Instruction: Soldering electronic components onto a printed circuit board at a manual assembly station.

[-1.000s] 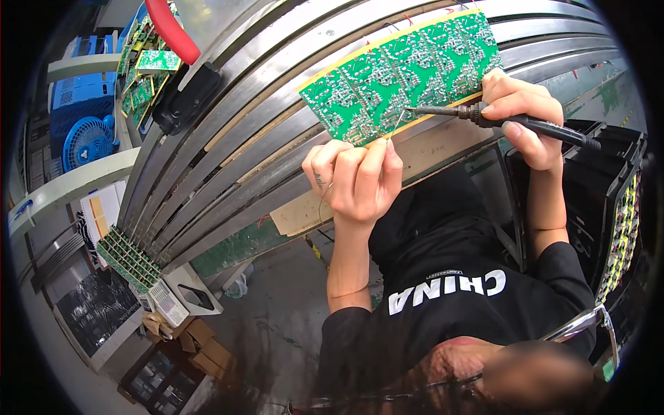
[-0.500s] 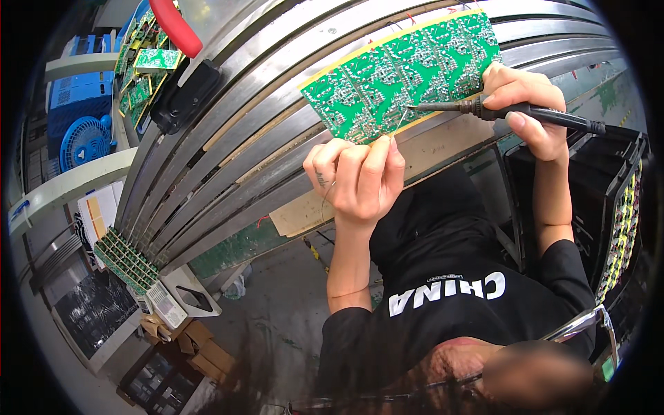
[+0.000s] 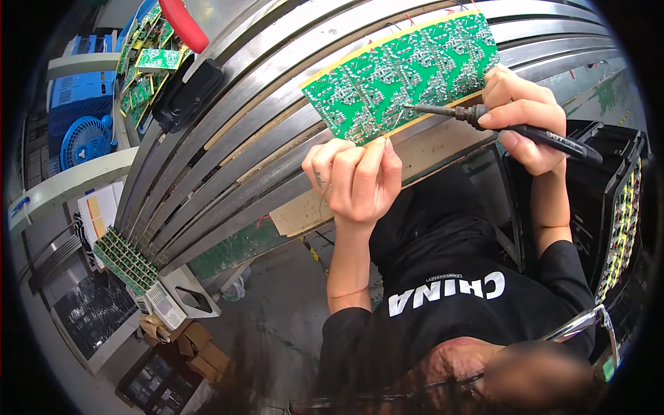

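Note:
A green circuit board panel (image 3: 422, 66) with yellow edge strips lies tilted on the metal rails, its solder-dotted face showing. My right hand (image 3: 529, 117) grips a black soldering iron (image 3: 553, 140) by its handle, and the iron's thin tip meets or hovers just over the lower middle of the board. At the board's near edge, my left hand (image 3: 356, 181) is closed with fingertips pinching a thin solder wire (image 3: 396, 124). The wire's upper end points toward the iron's tip. Whether wire and tip touch is too small to tell.
Long metal rails (image 3: 256, 138) run across the bench. A red handle (image 3: 184, 26) and a black holder (image 3: 187, 93) stand at upper left, near a pile of boards (image 3: 158, 59) and a blue fan (image 3: 86, 142). A black crate (image 3: 588, 187) sits at right.
The soldering iron's rear end has dipped and its tip has shifted slightly left along the board. My left hand, still pinching the solder wire, has moved only slightly.

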Tool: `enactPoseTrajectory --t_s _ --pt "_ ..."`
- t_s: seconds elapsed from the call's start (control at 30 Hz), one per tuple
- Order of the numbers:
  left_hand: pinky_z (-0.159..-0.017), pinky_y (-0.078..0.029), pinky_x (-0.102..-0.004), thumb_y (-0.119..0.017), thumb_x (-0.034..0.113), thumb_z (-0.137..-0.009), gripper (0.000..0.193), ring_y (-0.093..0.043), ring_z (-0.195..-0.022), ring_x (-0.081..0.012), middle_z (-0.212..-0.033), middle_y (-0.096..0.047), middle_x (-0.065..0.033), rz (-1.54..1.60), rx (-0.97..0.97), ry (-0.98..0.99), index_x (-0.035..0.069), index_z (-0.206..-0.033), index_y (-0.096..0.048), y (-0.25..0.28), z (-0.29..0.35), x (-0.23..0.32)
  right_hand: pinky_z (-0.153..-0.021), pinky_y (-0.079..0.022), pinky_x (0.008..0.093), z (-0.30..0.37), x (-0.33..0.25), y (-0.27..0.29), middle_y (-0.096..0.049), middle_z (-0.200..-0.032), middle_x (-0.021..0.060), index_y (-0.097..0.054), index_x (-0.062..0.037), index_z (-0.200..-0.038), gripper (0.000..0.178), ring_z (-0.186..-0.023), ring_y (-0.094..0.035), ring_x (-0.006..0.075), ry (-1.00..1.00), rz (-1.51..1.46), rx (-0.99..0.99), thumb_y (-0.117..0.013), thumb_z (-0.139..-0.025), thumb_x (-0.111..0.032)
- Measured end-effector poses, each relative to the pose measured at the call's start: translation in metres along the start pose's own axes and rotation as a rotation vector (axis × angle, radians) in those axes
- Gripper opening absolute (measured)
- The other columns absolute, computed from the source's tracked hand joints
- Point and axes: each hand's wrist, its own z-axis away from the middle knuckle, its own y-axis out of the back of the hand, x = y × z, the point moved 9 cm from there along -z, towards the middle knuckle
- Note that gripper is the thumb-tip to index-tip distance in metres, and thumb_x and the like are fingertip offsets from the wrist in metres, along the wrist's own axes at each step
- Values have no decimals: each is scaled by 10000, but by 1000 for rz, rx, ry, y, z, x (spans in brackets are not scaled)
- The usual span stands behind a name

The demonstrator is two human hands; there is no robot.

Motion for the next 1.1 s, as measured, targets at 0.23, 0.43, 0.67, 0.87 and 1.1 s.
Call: enactPoseTrajectory --t_s 0.23,0.43,0.67,0.87,1.1 --pt "-805 -425 -374 -737 25 -782 183 -528 -781 -199 -813 -551 14 -5 32 49 127 -929 -696 11 -1 -5 -737 -454 397 14 -1 -9 -662 -817 150 -734 45 -992 274 -694 -517 239 35 -189 290 -628 -817 -137" --pt "-787 -421 -361 -723 0 -763 194 -520 -744 -198 -798 -535 10 -39 16 107 119 -912 -687 25 7 -13 -844 -492 445 17 -1 -32 -664 -783 137 -729 44 -978 229 -686 -548 239 8 -146 305 -642 -828 -106" --pt "-768 -417 -348 -725 -10 -751 207 -512 -716 -196 -786 -531 12 -31 38 120 118 -908 -686 27 15 -19 -914 -504 463 13 2 -42 -665 -759 118 -733 34 -963 184 -669 -575 238 -25 -79 253 -663 -841 -84" --pt "-769 -419 -349 -730 -3 -751 203 -513 -717 -197 -789 -541 14 -64 35 111 115 -909 -684 25 13 -17 -897 -506 447 10 -1 -44 -663 -773 114 -741 25 -943 176 -692 -572 244 -35 -31 217 -676 -827 -89" --pt "-764 -425 -354 -746 5 -770 197 -512 -716 -200 -796 -549 10 -71 -17 95 110 -929 -697 20 9 -14 -871 -498 461 -1 -11 -44 -629 -763 105 -734 19 -925 193 -692 -533 247 -43 54 123 -674 -805 -120"
